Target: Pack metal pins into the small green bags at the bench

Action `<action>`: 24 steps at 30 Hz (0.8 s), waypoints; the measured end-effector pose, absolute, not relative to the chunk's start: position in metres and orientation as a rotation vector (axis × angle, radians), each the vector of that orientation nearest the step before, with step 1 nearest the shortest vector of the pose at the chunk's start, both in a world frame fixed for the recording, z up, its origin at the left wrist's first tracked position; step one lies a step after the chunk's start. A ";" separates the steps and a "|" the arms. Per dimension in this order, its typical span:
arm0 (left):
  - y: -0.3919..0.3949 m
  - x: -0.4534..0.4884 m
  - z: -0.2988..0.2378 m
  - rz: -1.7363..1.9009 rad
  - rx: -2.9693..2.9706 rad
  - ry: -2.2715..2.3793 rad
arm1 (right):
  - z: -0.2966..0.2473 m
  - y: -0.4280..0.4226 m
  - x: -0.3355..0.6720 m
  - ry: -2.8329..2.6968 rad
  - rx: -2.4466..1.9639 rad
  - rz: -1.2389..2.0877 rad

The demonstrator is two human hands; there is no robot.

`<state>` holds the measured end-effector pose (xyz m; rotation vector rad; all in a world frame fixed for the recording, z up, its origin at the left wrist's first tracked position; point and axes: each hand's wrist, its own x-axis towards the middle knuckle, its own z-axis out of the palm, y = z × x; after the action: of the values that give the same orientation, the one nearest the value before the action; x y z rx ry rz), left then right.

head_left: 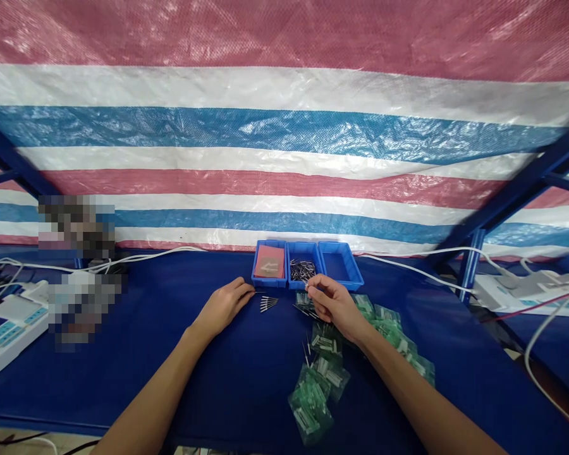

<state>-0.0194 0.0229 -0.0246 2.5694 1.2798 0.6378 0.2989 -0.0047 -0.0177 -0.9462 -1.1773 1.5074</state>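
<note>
My left hand (228,306) rests on the blue table, thumb and fingers pressed together; what they hold, if anything, is too small to make out. Just right of its fingertips, several slender metal pieces (268,303), like small drill bits, lie fanned in a row. My right hand (332,304) is closed in a pinch in front of the middle blue bin (306,247). Something tiny and pale shows at its fingertips, its kind unclear. Dark slender metal pieces (303,270) fill part of that bin. Below the right hand lie loose metal pieces (306,346) and green-printed clear packets (310,401).
Left of the middle bin, a blue bin (255,268) holds a reddish sheet and a small packet. Another blue bin (344,265) stands right. More green packets (398,335) lie beside my right forearm. Power strips (16,328) and white cables (146,256) occupy the sides; striped sheeting rises behind.
</note>
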 end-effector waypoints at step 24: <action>0.019 -0.017 -0.019 0.632 2.566 1.314 | -0.005 -0.010 0.298 -1.064 -0.869 1.648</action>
<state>-0.0173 0.0195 -0.0191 2.5658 1.3139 0.6318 0.2980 -0.0100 -0.0051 -0.8687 -1.0643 1.6482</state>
